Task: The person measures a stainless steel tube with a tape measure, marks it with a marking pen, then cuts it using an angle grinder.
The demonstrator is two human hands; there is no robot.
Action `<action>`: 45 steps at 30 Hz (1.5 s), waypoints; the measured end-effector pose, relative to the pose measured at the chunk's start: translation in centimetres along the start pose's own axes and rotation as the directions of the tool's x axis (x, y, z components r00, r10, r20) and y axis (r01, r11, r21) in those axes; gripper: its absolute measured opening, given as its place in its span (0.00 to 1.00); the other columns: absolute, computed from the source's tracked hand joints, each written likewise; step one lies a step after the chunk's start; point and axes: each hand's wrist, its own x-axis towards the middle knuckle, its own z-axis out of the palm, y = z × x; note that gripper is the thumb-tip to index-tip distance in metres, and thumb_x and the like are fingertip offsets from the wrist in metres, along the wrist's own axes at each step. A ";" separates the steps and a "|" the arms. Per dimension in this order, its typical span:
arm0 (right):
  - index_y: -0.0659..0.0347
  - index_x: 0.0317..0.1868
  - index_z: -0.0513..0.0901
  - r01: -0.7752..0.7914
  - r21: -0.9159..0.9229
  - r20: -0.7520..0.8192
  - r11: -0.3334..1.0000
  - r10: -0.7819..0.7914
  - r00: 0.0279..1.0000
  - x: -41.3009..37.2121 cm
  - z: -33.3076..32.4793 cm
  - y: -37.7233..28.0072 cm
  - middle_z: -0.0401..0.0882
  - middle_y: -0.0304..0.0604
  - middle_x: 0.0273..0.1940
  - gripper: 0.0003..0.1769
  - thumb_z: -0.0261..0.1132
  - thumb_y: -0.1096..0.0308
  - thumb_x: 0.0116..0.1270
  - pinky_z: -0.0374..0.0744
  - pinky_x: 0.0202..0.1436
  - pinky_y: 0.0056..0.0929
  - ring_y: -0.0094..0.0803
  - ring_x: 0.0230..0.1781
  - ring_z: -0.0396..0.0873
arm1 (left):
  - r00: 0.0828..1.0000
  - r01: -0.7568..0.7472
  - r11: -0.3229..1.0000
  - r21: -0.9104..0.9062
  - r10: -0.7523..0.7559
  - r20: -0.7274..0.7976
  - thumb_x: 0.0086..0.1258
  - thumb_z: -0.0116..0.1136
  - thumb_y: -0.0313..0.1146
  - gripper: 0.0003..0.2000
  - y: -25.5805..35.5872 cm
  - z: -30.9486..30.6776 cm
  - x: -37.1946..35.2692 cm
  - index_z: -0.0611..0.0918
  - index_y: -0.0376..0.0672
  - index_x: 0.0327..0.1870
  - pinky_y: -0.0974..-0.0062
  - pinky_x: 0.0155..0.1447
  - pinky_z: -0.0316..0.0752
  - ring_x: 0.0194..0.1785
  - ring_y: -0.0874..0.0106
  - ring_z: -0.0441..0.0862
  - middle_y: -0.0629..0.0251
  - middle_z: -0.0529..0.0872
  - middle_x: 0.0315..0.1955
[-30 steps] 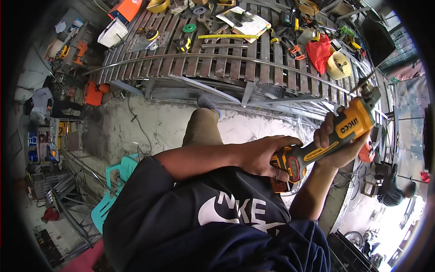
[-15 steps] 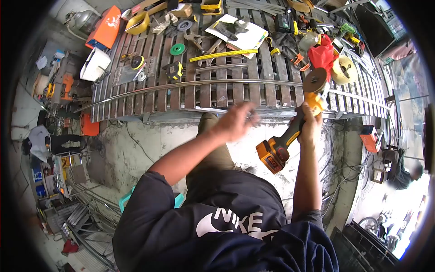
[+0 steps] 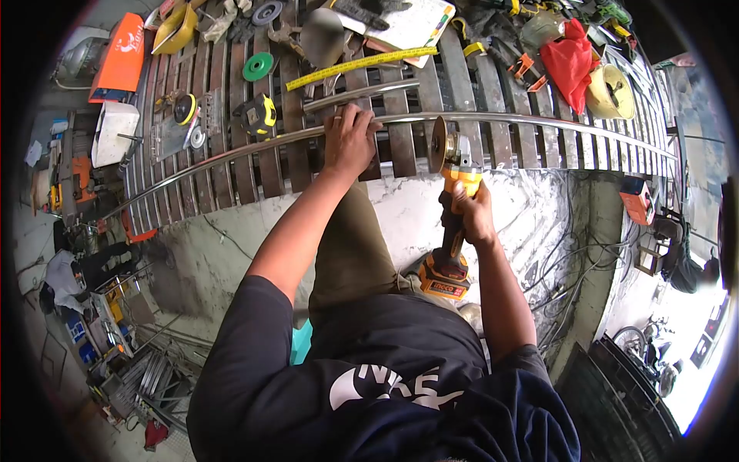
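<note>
My right hand (image 3: 474,213) is wrapped round a yellow and black cordless angle grinder (image 3: 452,240), its battery end hanging low. The grinder's thin disc (image 3: 439,145) stands nearly edge-on to me, its upper edge right at a long shiny metal pipe (image 3: 539,120). That pipe lies across the slatted bench. To the left of the disc, my left hand (image 3: 350,140) grips the same pipe, fingers curled over it. A shorter metal tube (image 3: 369,93) lies just behind, and beyond it an unfolded yellow measuring strip (image 3: 362,65).
On the slatted bench (image 3: 265,168) are a tape measure (image 3: 259,115), a green disc (image 3: 258,66), a red cloth (image 3: 568,65) and a cream round container (image 3: 610,92). An orange machine (image 3: 118,58) stands at the left. Another person (image 3: 681,266) is off to the right.
My left hand has moved from the air onto the pipe. The grinder has swung left and turned more upright, its disc now at the pipe. My view has shifted closer to the bench.
</note>
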 end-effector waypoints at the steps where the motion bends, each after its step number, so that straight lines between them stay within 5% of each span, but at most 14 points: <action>1: 0.63 0.59 0.76 -0.027 0.036 -0.007 0.999 0.028 1.000 0.2 0.1 0.4 0.82 0.39 0.32 0.27 0.72 0.47 0.83 0.83 0.25 0.30 0.25 0.23 0.81 | 1.000 -0.003 1.000 0.001 0.003 -0.002 0.73 0.73 0.34 0.09 0.0 0.1 -0.1 0.87 0.49 0.51 0.51 0.61 0.72 0.56 0.56 0.83 0.64 0.83 0.49; 5: 0.63 0.58 0.80 -0.089 -0.029 -0.048 0.996 0.088 0.995 1.5 0.7 1.1 0.83 0.41 0.31 0.32 0.63 0.36 0.86 0.83 0.24 0.31 0.26 0.23 0.80 | 0.999 -0.001 0.999 0.038 -0.001 0.033 0.76 0.72 0.37 0.08 0.4 -0.5 0.5 0.87 0.50 0.51 0.51 0.60 0.71 0.57 0.56 0.82 0.65 0.83 0.48; 12: 0.65 0.55 0.82 -0.117 -0.109 -0.047 0.987 0.112 0.993 2.2 1.2 0.4 0.83 0.42 0.30 0.38 0.63 0.30 0.83 0.82 0.22 0.30 0.26 0.21 0.80 | 0.997 -0.032 0.999 0.023 0.030 0.072 0.75 0.73 0.37 0.07 0.5 0.0 1.1 0.88 0.50 0.49 0.51 0.59 0.71 0.59 0.57 0.81 0.65 0.82 0.48; 17: 0.65 0.54 0.83 -0.073 -0.105 -0.066 0.992 0.066 0.996 2.0 1.1 0.8 0.83 0.43 0.30 0.39 0.62 0.30 0.83 0.83 0.22 0.31 0.27 0.21 0.80 | 0.995 -0.011 0.999 0.036 0.007 0.095 0.71 0.75 0.36 0.12 0.9 0.6 0.8 0.87 0.49 0.51 0.50 0.60 0.70 0.61 0.58 0.80 0.65 0.82 0.51; 26: 0.65 0.54 0.84 -0.087 -0.120 -0.087 0.989 0.077 0.993 1.9 0.9 0.5 0.84 0.43 0.30 0.39 0.62 0.29 0.83 0.83 0.23 0.31 0.27 0.22 0.81 | 0.991 -0.041 0.987 0.152 0.021 0.130 0.79 0.68 0.46 0.13 1.8 0.4 1.7 0.87 0.48 0.52 0.46 0.70 0.65 0.62 0.58 0.80 0.63 0.83 0.54; 35: 0.66 0.52 0.84 -0.097 -0.138 -0.109 0.986 0.082 0.991 1.9 1.1 0.6 0.85 0.46 0.29 0.39 0.59 0.30 0.85 0.85 0.21 0.31 0.30 0.18 0.82 | 0.997 0.073 0.988 0.137 -0.074 0.004 0.69 0.76 0.47 0.15 1.8 1.8 0.1 0.90 0.51 0.49 0.46 0.62 0.58 0.63 0.64 0.76 0.73 0.82 0.51; 45: 0.66 0.54 0.84 -0.089 -0.172 -0.099 0.981 0.072 0.992 1.5 0.8 1.5 0.85 0.45 0.29 0.38 0.59 0.31 0.85 0.84 0.22 0.30 0.30 0.19 0.83 | 0.997 0.070 0.995 0.068 -0.068 -0.018 0.74 0.74 0.48 0.15 2.1 0.8 0.2 0.88 0.50 0.51 0.48 0.62 0.62 0.59 0.59 0.79 0.70 0.81 0.51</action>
